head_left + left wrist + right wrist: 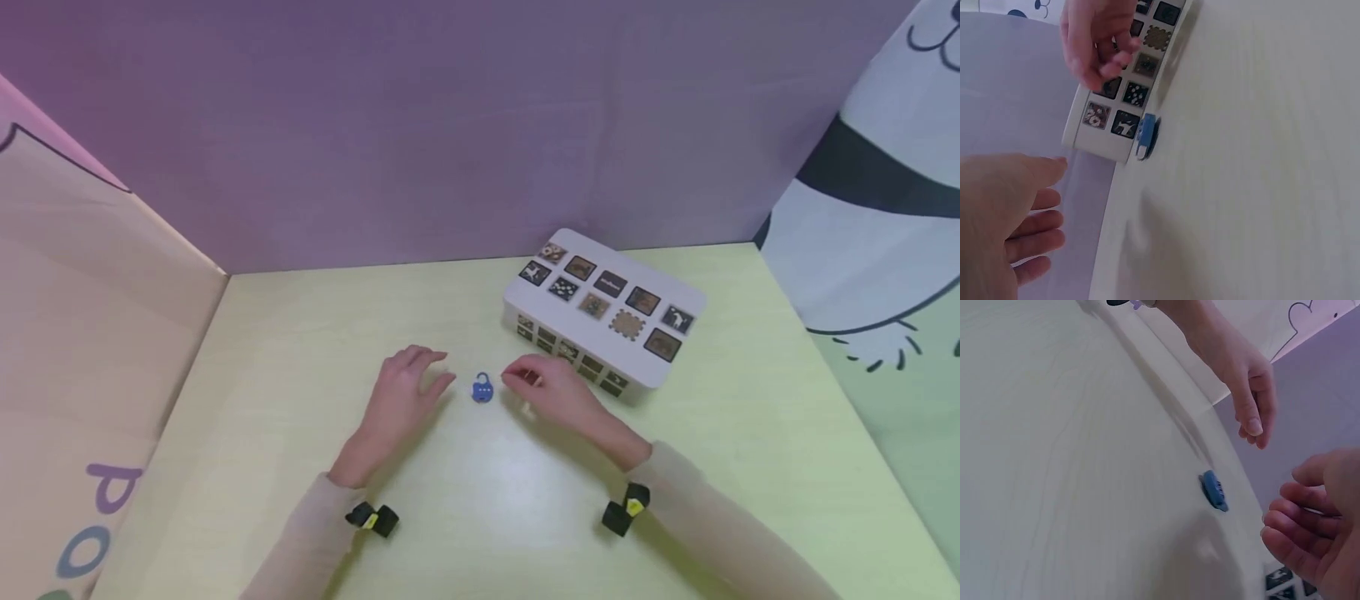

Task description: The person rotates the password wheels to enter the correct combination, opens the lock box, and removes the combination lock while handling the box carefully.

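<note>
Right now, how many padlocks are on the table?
1: a small blue padlock lies on the table between the left hand and right hand, untouched.

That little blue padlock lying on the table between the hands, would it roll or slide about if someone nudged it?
The small blue padlock lies flat on the pale green table, so it probably slides rather than rolls. It looks rigid, likely dense for its size. Its thin shackle may swing when lifted. Neither the left hand nor the right hand touches it.
</note>
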{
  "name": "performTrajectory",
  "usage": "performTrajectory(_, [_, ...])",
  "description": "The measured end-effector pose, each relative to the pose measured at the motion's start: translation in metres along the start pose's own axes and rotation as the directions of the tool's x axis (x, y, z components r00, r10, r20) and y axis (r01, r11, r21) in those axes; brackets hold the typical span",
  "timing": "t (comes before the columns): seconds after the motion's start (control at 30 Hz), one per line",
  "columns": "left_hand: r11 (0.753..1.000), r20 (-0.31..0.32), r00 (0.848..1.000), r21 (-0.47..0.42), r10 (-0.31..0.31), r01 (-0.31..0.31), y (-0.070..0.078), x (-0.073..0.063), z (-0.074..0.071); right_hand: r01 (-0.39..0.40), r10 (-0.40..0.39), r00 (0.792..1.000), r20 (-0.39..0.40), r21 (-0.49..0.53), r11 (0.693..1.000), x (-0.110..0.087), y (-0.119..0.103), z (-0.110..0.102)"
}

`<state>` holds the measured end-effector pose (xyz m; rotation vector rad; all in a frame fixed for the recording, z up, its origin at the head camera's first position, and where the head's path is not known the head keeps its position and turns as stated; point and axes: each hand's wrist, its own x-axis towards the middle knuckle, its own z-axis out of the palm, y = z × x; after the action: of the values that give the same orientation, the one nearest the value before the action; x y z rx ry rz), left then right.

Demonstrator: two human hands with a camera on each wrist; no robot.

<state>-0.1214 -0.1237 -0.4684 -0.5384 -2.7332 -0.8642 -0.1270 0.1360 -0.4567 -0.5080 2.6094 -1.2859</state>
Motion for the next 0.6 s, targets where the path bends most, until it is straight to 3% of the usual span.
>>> performTrajectory(0.17, [1.0, -0.068, 0.998, -0.009, 0.011, -0.012, -0.007, 0.002, -0.009, 0.148, -0.149, 0.988, -0.04, -0.035, 0.988, -0.015, -0.004, -0.019])
performTrajectory(0.33, [1.0, -0.119, 0.993, -0.014, 0.01, -0.012, -0.016, 0.001, -0.014, 0.314, -0.32, 0.935, -0.152, -0.063, 0.947, -0.032, -0.006, -0.039])
performTrajectory(0.47, [1.0, -0.147, 0.989, -0.006, 0.028, -0.029, -0.021, 0.0, -0.018, 0.427, -0.442, 0.851, -0.285, -0.114, 0.897, -0.043, -0.001, -0.055])
performTrajectory(0.6, [1.0, -0.168, 0.985, 0.023, 0.024, -0.021, -0.025, -0.002, -0.023, 0.508, -0.526, 0.729, -0.438, -0.169, 0.845, -0.052, 0.007, -0.069])
